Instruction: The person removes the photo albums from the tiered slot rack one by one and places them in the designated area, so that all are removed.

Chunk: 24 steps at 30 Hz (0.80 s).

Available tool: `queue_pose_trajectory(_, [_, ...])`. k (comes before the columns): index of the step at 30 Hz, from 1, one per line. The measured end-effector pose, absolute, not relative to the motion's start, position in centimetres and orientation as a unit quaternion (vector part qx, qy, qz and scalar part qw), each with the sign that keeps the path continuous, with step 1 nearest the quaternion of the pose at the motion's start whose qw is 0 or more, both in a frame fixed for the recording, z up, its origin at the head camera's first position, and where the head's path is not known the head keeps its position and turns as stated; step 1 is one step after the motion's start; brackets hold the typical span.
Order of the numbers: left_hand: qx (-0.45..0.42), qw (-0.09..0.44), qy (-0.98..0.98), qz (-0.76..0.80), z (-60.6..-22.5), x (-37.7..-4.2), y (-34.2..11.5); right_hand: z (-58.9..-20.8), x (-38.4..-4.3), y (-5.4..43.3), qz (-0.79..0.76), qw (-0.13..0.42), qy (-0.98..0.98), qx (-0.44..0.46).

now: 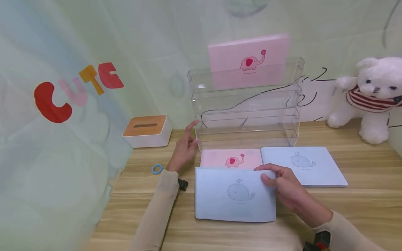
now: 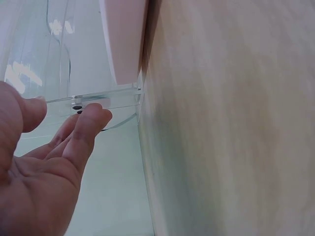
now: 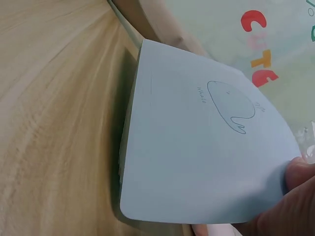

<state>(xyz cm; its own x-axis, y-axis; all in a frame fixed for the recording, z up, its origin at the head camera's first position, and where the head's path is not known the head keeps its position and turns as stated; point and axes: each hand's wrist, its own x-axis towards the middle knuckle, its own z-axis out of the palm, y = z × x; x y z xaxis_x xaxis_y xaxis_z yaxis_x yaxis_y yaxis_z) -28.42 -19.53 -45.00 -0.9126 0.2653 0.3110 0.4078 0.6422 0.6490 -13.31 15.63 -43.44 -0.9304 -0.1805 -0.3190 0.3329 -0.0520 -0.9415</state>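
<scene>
Head view: right hand [image 1: 287,186] pinches pale-blue rectangular whale-print booklet [image 1: 235,195] by its far right corner; long axis side to side, parallel to clear acrylic tiered rack [image 1: 248,114] beyond, at tabletop's [image 1: 361,209] back edge. Left wrist: left hand [image 2: 47,179], fingers parted, touches rack's side. Right wrist: booklet looks tilted above tabletop.

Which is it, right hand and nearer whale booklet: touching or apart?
Touching. The right wrist view shows the right hand gripping the nearer whale booklet, thumb on its cover.

Tissue box [image 1: 149,131], ring [image 1: 153,170], plush toy [image 1: 372,99]
</scene>
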Motion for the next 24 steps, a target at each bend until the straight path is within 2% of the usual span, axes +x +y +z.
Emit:
queue_pose_trajectory(13, [-0.185,0.095,-0.905,-0.371,-45.1,-28.6,-19.5,-45.7,-13.5,15.4,-0.689,0.243,0.677,0.088])
queue_pose_trajectory(24, [-0.184,0.093,-0.904,-0.375,-45.1,-28.6,-19.6,-46.5,-13.5,14.9,-0.671,0.271,0.685,0.083])
